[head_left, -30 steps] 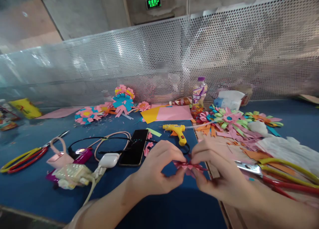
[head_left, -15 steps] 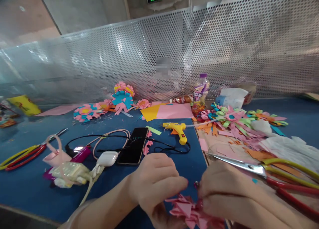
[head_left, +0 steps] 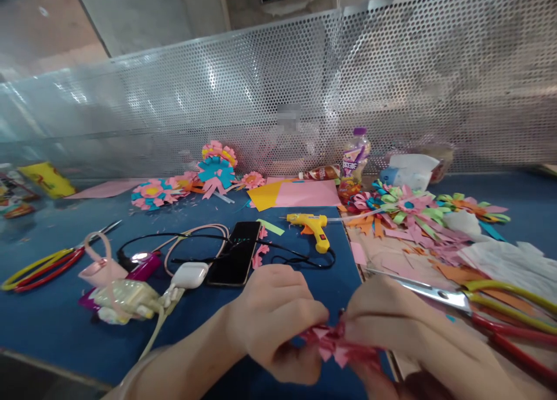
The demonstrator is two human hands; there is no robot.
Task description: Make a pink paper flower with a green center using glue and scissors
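A pink paper flower [head_left: 337, 346] with pointed, cut petals is held low over the front of the blue table. My left hand [head_left: 278, 324] is closed on its left side, thumb and fingers pinching the paper. On the right side, my right hand [head_left: 391, 324] grips the same flower, its fingers bent over the edge. Both hands partly cover the flower. Just beyond the right hand lie large scissors [head_left: 456, 298] with red and yellow handles, blades partly behind the hand. A yellow glue gun [head_left: 311, 223] rests on its side past both hands.
A black phone [head_left: 237, 255], a white earphone case [head_left: 190, 274] and cables lie left of centre. Second scissors [head_left: 56, 263] are far left. Finished paper flowers [head_left: 216, 170], pink paper [head_left: 308, 194], a bottle [head_left: 355, 156] and paper scraps [head_left: 413, 243] line the back and right.
The pink flower has been raised and tilted between my hands, so less of its petals shows. My hands stay about where they were; the view has shifted slightly.
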